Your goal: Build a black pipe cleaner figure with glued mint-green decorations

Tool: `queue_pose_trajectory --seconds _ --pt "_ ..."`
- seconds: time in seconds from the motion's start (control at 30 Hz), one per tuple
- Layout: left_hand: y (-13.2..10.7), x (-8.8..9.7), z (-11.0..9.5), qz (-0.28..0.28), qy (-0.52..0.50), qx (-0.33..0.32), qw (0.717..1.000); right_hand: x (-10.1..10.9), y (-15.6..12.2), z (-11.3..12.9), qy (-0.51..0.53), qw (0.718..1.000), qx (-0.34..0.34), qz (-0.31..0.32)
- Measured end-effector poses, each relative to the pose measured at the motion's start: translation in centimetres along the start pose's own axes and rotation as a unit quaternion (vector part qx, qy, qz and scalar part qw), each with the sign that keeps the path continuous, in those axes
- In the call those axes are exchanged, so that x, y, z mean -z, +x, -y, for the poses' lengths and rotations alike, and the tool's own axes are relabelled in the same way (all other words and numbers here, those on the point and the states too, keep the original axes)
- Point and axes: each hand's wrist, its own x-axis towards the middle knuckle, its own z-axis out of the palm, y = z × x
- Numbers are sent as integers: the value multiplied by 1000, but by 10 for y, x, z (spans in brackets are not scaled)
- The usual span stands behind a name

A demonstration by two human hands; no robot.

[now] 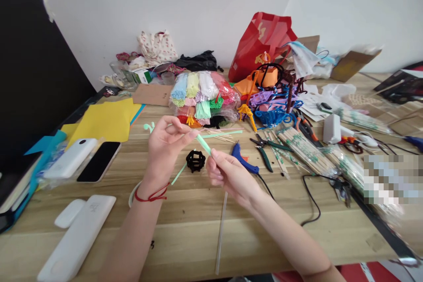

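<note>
Above the black ring [195,161] on the worktop [185,233], left hand [167,143] and right hand [228,174] both pinch the green stem [204,144] in closed fingers [189,134]; seemingly only its tip left of the ring is curled, the rest straight, not yet shaped

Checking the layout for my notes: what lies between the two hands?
Head view: a small black woven ring sits on the table between the left hand and right hand; the mint-green pipe cleaner both pinch runs across above it.
</note>
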Motion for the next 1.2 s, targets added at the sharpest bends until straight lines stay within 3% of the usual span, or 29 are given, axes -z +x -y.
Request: queue_pose_trajectory --seconds 0.43,0.6,0.8,0.93,1.07,1.2 --pt "-1 -4 7 -19 -4 5 1000 5 3 -2 -91 990 90 -60" --pt "1 -3 10 -45 27 13 999 12 6 5 -204 964 146 -87" --pt "2 -1 12 -67 81 -35 994 19 6 14 -267 941 177 -108" --pt "2 2 10 -44 122 -60 990 21 5 20 -274 933 200 -124" --pt "1 2 6 7 161 -46 986 24 6 24 -267 916 241 -177" --pt "-5 -2 5 65 220 -50 972 30 11 22 -207 919 264 -206"
